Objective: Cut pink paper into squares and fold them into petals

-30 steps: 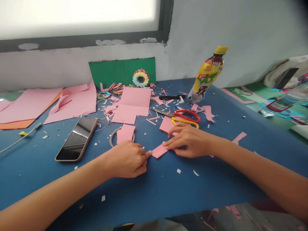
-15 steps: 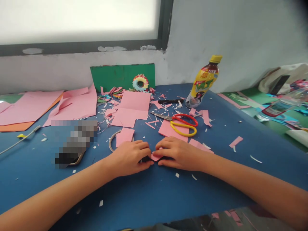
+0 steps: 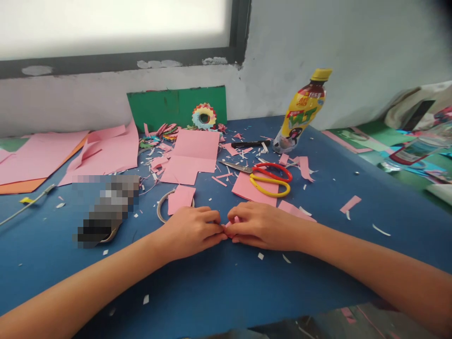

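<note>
A small folded piece of pink paper point(image 3: 231, 228) is pinched between my two hands just above the blue tabletop, mostly hidden by the fingers. My left hand point(image 3: 196, 228) is closed at its left edge, fingertips and thumb together. From the other side my right hand point(image 3: 261, 226) grips it, fingers bent over the top. Behind my left hand, a pink paper piece point(image 3: 181, 199) lies across a roll of tape point(image 3: 162, 208). Scissors point(image 3: 270, 180) with one red and one yellow handle rest on pink paper point(image 3: 243, 189) beyond my right hand.
A tilted drink bottle point(image 3: 300, 113), a black pen point(image 3: 250, 144) and a notched pink sheet point(image 3: 192, 155) are farther back. A green board point(image 3: 162, 108) leans on the wall behind a folded-paper ring point(image 3: 204, 117). A pixelated object point(image 3: 106, 212) lies left; paper scraps litter the table point(image 3: 197, 292).
The fingertips of my hands have come closer together around the small pink paper, and less of it shows. The camera view has shifted slightly.
</note>
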The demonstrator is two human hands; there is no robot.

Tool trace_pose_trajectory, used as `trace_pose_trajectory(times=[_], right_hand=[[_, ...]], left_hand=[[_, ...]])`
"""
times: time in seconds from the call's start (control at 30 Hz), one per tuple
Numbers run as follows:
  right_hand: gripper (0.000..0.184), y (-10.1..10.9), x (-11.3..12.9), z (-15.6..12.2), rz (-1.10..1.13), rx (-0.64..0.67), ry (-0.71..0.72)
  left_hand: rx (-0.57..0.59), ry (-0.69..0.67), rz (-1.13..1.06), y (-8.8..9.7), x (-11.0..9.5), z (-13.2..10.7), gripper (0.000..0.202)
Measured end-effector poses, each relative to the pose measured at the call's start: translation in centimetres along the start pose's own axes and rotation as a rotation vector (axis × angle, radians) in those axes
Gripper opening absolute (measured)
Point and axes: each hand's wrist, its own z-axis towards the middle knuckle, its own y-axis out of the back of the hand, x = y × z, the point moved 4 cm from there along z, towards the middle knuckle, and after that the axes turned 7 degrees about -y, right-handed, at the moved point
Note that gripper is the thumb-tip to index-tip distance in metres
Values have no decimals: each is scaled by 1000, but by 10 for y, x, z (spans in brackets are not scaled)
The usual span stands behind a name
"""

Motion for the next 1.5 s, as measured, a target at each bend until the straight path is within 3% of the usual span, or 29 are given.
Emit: trace_pose_trajectory(times=[0.23, 0.43, 0.6, 0.73, 0.87, 1.0, 1.13, 1.33, 1.5], right_hand=[[18, 5, 1, -1, -37, -83, 65], [21, 5, -7, -3, 58, 8, 48], [19, 8, -17, -6, 206, 57, 35], [13, 10, -21, -7, 329, 86, -84], [13, 7, -20, -3, 475, 95, -253], [15, 3, -23, 2, 452, -12, -439], [19, -2, -25, 4, 409, -57, -464], [21, -6, -28, 1, 438, -105, -480], [21, -9, -29, 1, 427, -125, -480]], left_hand=[[-8, -18, 57, 3, -4, 2, 34], [-54, 6, 107, 2, -16, 2, 33], [-36, 29, -95, 2, -14, 4, 24], [-2, 113, -324, -4, -3, 5, 18], [-56, 201, -442, -8, 3, 6, 12], [-93, 229, -492, -8, 3, 6, 10], [-147, 274, -472, -7, 4, 4, 22], [-168, -13, -259, -6, -4, 0, 22], [-133, -111, -132, -3, -8, -2, 27]])
